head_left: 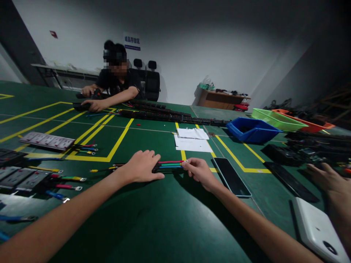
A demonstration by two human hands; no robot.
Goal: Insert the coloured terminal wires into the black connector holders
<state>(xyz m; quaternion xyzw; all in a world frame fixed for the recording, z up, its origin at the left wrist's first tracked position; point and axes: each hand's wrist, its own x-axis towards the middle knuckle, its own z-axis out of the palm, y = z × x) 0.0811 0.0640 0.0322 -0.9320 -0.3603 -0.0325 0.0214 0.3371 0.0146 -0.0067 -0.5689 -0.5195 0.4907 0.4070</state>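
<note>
My left hand (143, 167) is laid over a bundle of wires (167, 165), its fingers on the far side and its thumb on the near side. The part under the palm is hidden. Red, green and blue wires come out to the right of it, running nearly level along the table. At their right ends my right hand (199, 172) is closed in a pinch on the wire ends, which carry small metal lugs. Left of my left hand, a yellow-tipped wire end (94, 170) sticks out of the same bundle.
Socket strips with lugged wires (48, 141) lie at the left. White papers (193, 143), a phone (231, 177) and a blue bin (251, 133) are to the right. Another person's hand (330, 179) is at the far right; a co-worker (117, 82) works across the green table.
</note>
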